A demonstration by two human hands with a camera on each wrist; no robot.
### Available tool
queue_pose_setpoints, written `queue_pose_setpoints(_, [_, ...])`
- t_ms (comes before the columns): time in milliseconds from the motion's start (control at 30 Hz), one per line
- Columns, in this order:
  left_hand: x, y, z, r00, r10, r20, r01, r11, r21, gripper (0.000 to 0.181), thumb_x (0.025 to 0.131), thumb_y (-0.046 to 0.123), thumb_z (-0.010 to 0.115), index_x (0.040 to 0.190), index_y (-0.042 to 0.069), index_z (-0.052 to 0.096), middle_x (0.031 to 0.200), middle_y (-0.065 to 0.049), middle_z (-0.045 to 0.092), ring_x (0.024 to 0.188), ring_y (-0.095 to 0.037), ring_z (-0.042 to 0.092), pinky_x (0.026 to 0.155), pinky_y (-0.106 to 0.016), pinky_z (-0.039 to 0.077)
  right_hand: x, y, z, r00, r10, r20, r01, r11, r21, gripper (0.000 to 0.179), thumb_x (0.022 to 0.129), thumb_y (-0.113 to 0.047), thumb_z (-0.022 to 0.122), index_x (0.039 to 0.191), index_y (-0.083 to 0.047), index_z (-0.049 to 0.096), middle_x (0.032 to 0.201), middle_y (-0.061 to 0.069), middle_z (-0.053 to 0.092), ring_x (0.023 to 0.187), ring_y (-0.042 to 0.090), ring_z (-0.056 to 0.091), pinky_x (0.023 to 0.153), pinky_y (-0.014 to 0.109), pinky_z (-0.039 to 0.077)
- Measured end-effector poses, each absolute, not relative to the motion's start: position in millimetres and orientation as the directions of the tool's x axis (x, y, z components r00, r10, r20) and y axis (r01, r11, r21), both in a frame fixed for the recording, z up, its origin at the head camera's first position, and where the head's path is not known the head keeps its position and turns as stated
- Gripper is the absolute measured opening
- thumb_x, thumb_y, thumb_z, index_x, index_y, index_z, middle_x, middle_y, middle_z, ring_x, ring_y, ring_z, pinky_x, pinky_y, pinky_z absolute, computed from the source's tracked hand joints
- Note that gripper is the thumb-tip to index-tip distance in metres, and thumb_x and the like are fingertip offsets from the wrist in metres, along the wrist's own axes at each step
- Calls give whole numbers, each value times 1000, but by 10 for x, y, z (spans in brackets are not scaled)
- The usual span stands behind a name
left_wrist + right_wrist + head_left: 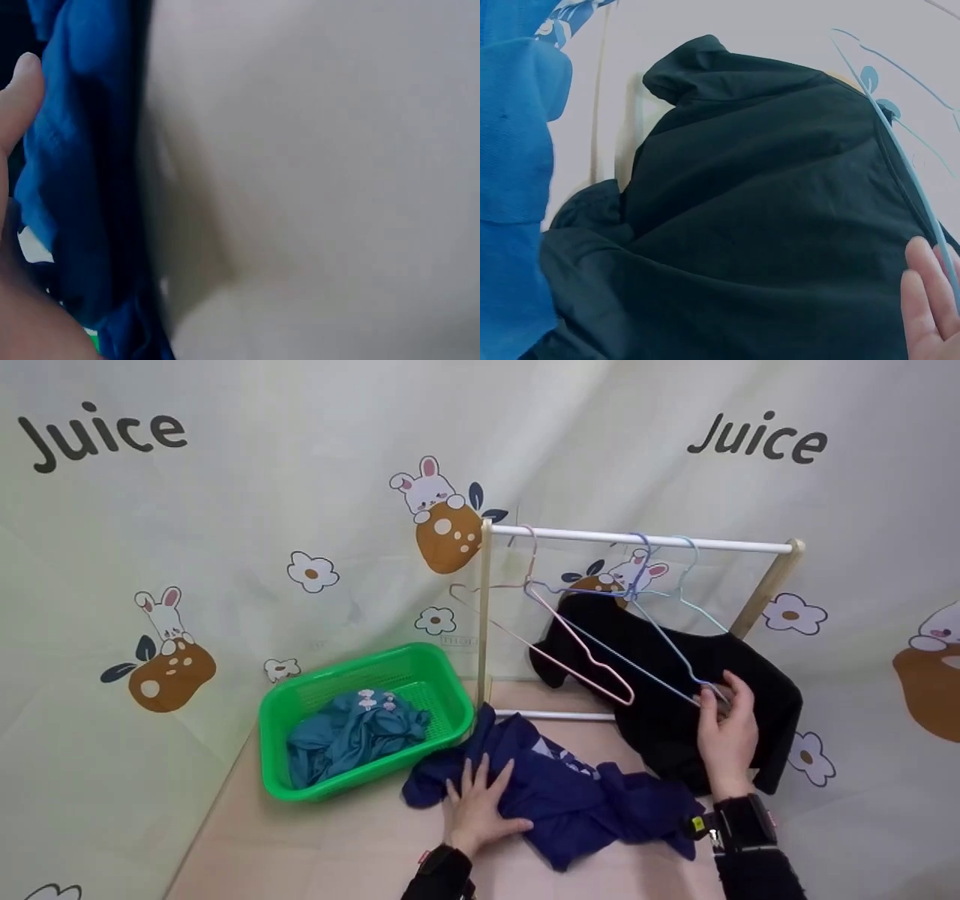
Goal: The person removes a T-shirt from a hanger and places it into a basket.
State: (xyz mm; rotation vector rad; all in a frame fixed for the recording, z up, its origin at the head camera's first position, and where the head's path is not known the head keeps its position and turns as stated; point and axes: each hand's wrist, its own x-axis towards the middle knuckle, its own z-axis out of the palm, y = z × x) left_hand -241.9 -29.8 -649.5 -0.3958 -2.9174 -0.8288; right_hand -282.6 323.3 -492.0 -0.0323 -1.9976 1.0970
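Note:
In the head view my right hand (729,735) grips the lower right corner of a blue clothes hanger (664,637), thumb and fingers about the wire. That hanger's hook is over the rack's top rail. In the right wrist view the hanger wire (907,157) crosses the fingers, and the thumb is out of sight. My left hand (480,814) rests, fingers spread, on a crumpled navy garment (570,810) with a pale print. Behind the blue hanger is a black garment (675,675); a mint hanger (684,577) reaches down to its neckline.
The small rack has a white rail (585,535) and wooden posts. A pink hanger (577,637) hangs bare at its left. A green basket (274,735) with a teal garment (360,735) stands left of the rack. Behind hangs a printed curtain (300,472).

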Motion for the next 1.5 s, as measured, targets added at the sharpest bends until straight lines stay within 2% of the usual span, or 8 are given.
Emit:
queue_pose_setpoints(233, [-2354, -231, -6667, -972, 207, 111, 233, 910, 343, 88, 60, 70, 79, 136, 29, 60, 150, -19, 39, 140, -54, 21, 96, -83, 15, -2573, 3106, -4929, -633, 404, 660, -414, 545, -730, 61, 99, -4, 56, 152, 2, 26, 141, 22, 50, 111, 9, 59, 90, 11, 42])
queue_pose_setpoints(467, [-2393, -143, -6679, -983, 125, 136, 162, 936, 312, 69, 61, 55, 88, 120, 25, 67, 136, -22, 46, 131, -55, 33, 92, -83, 24, -2381, 3053, -4998, -635, 426, 645, -359, 577, -734, 60, 99, 0, 54, 151, 8, 25, 148, 24, 40, 118, 31, 55, 94, 15, 42])
queue_pose_setpoints(633, [-2392, -103, -6676, -979, 96, 180, 146, 947, 287, 54, 65, 42, 90, 111, 21, 70, 124, -20, 49, 118, -49, 43, 83, -76, 38, -2432, 3204, -5270, -657, 427, 621, -342, 564, -751, 62, 100, -4, 55, 154, -1, 26, 151, 18, 40, 121, 29, 53, 94, 14, 40])
queue_pose_setpoints(833, [-2369, -153, -6619, -966, 120, 231, 171, 961, 219, 37, 69, 29, 87, 100, 15, 72, 105, -16, 54, 98, -40, 53, 70, -57, 48, -2420, 3279, -5427, -708, 392, 587, -314, 570, -759, 59, 103, -12, 52, 156, -9, 26, 152, 12, 40, 126, 29, 51, 97, 12, 37])
queue_pose_setpoints(1167, [-2448, -449, -6468, -942, 59, 331, 254, 770, 585, 24, 73, 3, 75, 92, 3, 60, 83, -18, 62, 77, -40, 64, 68, -52, 51, -2423, 3270, -5475, -781, 310, 542, -311, 559, -768, 55, 105, -14, 46, 155, -6, 26, 152, 15, 38, 125, 36, 50, 99, 9, 34])
queue_pose_setpoints(1300, [-2497, -521, -6399, -949, -33, 312, 221, 636, 739, 29, 74, 0, 70, 101, -3, 63, 95, -25, 67, 91, -43, 65, 80, -53, 51, -2426, 3252, -5477, -798, 296, 525, -297, 564, -770, 54, 105, -15, 47, 155, -5, 27, 152, 14, 40, 125, 29, 52, 98, 8, 34])
queue_pose_setpoints(1400, [-2532, -556, -6292, -963, -126, 239, 149, 491, 858, 42, 77, -1, 65, 118, -9, 61, 115, -30, 64, 109, -46, 61, 94, -53, 47, -2427, 3241, -5490, -801, 291, 523, -293, 571, -767, 53, 105, -14, 48, 153, -3, 30, 150, 15, 41, 123, 14, 52, 97, 7, 34])
queue_pose_setpoints(1500, [-2555, -597, -6084, -961, -191, 199, 124, 342, 931, 43, 81, -1, 63, 123, -9, 60, 122, -28, 62, 116, -43, 57, 100, -51, 44, -2424, 3235, -5506, -802, 284, 526, -297, 574, -763, 51, 104, -12, 49, 152, -1, 32, 149, 15, 42, 119, 1, 50, 96, 6, 34])
